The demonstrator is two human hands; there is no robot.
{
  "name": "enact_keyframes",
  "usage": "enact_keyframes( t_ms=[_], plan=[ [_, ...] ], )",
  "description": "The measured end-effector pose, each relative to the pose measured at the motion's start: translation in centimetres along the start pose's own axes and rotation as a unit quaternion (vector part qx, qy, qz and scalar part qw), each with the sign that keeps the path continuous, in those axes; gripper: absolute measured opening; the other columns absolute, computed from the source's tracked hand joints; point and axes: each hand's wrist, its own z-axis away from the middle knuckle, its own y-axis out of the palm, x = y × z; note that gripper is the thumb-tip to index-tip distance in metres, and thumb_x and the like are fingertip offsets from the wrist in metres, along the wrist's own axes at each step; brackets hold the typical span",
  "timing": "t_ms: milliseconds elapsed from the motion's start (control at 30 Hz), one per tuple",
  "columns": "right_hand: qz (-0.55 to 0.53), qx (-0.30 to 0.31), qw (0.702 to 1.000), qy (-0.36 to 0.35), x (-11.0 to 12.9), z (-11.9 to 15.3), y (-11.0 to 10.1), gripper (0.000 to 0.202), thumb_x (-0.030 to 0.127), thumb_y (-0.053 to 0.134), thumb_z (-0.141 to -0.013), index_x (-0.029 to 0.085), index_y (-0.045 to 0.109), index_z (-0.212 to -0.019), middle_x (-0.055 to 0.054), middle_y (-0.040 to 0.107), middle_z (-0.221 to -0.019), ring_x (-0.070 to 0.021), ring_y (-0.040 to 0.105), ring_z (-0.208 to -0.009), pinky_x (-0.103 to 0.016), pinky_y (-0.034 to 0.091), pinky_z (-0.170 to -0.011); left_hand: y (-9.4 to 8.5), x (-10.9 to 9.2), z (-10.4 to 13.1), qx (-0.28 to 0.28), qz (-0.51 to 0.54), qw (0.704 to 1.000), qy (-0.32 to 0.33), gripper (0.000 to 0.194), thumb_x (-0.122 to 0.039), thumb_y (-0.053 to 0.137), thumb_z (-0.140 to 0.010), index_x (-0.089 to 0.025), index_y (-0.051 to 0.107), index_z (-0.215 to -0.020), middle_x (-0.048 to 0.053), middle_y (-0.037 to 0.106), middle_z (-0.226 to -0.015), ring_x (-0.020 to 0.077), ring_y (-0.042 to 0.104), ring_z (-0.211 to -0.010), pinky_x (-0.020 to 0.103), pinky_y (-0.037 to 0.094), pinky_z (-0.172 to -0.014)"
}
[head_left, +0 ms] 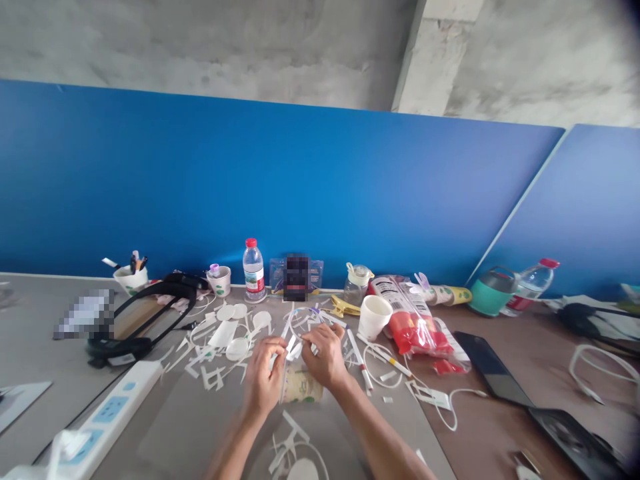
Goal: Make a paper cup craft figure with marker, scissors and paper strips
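My left hand [265,372] is closed in a pinch, fingertips near small white pieces [295,350]; what it grips is too blurred to make out. Close to it on the right, my right hand [326,355] also has its fingers curled together, and their contents cannot be made out. A beige patterned paper cup [301,387] sits between and just below the two hands. White cut scraps [215,379] and round white discs [237,349] lie to the left of my left hand. Nearer my body are more white scraps with a curved strip [290,443].
A water bottle [254,277], white cup [375,317] and glass jar [356,287] stand behind my hands. Right are a red bag [415,327], markers [359,360], cable [453,407] and dark phone [493,367]. Left are a black headset-like frame [143,313] and power strip [117,417].
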Motion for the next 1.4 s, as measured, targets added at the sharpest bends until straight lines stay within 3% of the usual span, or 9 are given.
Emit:
enact_keyframes(
  t_ms=[167,333,533,767,900,1000,1133,1267,1400],
  plan=[
    [-0.072,0.024,0.994,0.082,0.6,-0.1,0.5,0.018,0.012,0.047,-0.070,0.019,0.058,-0.058,0.002,0.062,-0.059,-0.0155,0.056,-0.065,-0.034,0.027,-0.077,0.2,-0.4,0.1,-0.002,0.003,1.000,0.028,0.015,-0.009,0.046,-0.086,-0.023,0.051,-0.080,0.002,0.064,-0.081,0.0168,0.063,-0.082,0.040,0.042,-0.100],
    [-0.146,0.013,0.976,0.161,-0.1,-0.4,0.5,0.018,0.019,0.047,-0.070,0.019,0.058,-0.055,0.002,0.059,-0.058,-0.0146,0.054,-0.060,-0.031,0.034,-0.074,-0.2,0.1,0.1,-0.006,0.025,0.999,0.020,0.014,-0.012,0.046,-0.087,-0.023,0.049,-0.079,0.001,0.061,-0.078,0.0162,0.062,-0.078,0.042,0.039,-0.104],
    [-0.129,-0.080,0.960,0.235,-4.4,-0.9,-1.1,0.027,0.023,0.041,-0.078,0.019,0.058,-0.058,0.000,0.057,-0.054,-0.0160,0.051,-0.055,-0.028,0.035,-0.062,-0.7,1.9,-0.4,-0.152,0.127,0.962,-0.190,0.016,-0.038,0.056,-0.085,-0.023,0.050,-0.082,0.006,0.063,-0.092,0.0220,0.061,-0.095,0.036,0.048,-0.087],
    [0.007,0.035,0.994,0.108,-4.0,0.3,1.3,0.028,0.020,0.044,-0.086,0.022,0.072,-0.090,-0.005,0.072,-0.086,-0.0215,0.059,-0.088,-0.035,0.031,-0.085,-0.2,1.2,-0.9,-0.071,0.343,0.871,-0.344,0.029,-0.044,0.072,-0.071,-0.020,0.056,-0.076,0.003,0.060,-0.097,0.0185,0.061,-0.089,0.036,0.045,-0.089],
    [0.022,-0.023,0.992,0.124,-4.1,0.3,0.9,0.027,0.025,0.046,-0.088,0.020,0.072,-0.096,-0.009,0.069,-0.106,-0.0249,0.055,-0.102,-0.039,0.030,-0.091,-0.7,1.0,-1.0,-0.043,0.441,0.828,-0.344,0.026,-0.043,0.071,-0.072,-0.019,0.061,-0.074,0.002,0.058,-0.097,0.0177,0.059,-0.091,0.035,0.045,-0.091],
    [-0.100,-0.037,0.975,0.197,-3.8,-0.3,-0.2,0.035,0.039,0.044,-0.090,0.017,0.072,-0.089,-0.010,0.069,-0.091,-0.0240,0.059,-0.090,-0.037,0.039,-0.084,-0.7,0.9,-1.2,-0.029,0.491,0.804,-0.335,0.030,-0.047,0.067,-0.075,-0.018,0.063,-0.071,0.003,0.057,-0.090,0.0178,0.058,-0.085,0.036,0.047,-0.087],
    [-0.321,0.038,0.912,0.254,-1.7,-1.2,-1.5,0.043,0.052,0.049,-0.087,0.016,0.071,-0.095,-0.007,0.069,-0.081,-0.0207,0.061,-0.080,-0.032,0.046,-0.075,-0.6,0.6,-1.4,-0.023,0.500,0.787,-0.360,0.034,-0.050,0.066,-0.075,-0.016,0.063,-0.068,0.005,0.057,-0.085,0.0193,0.058,-0.082,0.038,0.049,-0.082],
    [-0.368,0.147,0.882,0.254,0.8,-1.7,-2.1,0.029,0.038,0.064,-0.077,0.019,0.070,-0.098,-0.003,0.067,-0.088,-0.0171,0.059,-0.077,-0.026,0.046,-0.067,-0.6,0.4,-1.4,-0.009,0.513,0.779,-0.360,0.038,-0.053,0.062,-0.077,-0.016,0.064,-0.068,0.007,0.056,-0.085,0.0212,0.056,-0.089,0.038,0.048,-0.085],
    [-0.368,0.156,0.880,0.257,1.9,-1.9,-1.9,0.014,0.031,0.063,-0.074,0.017,0.066,-0.073,0.002,0.059,-0.067,-0.0123,0.051,-0.062,-0.023,0.040,-0.060,-0.5,0.3,-1.2,0.026,0.512,0.782,-0.355,0.042,-0.056,0.056,-0.081,-0.016,0.064,-0.070,0.008,0.056,-0.087,0.0225,0.054,-0.093,0.038,0.047,-0.087]
  ],
)
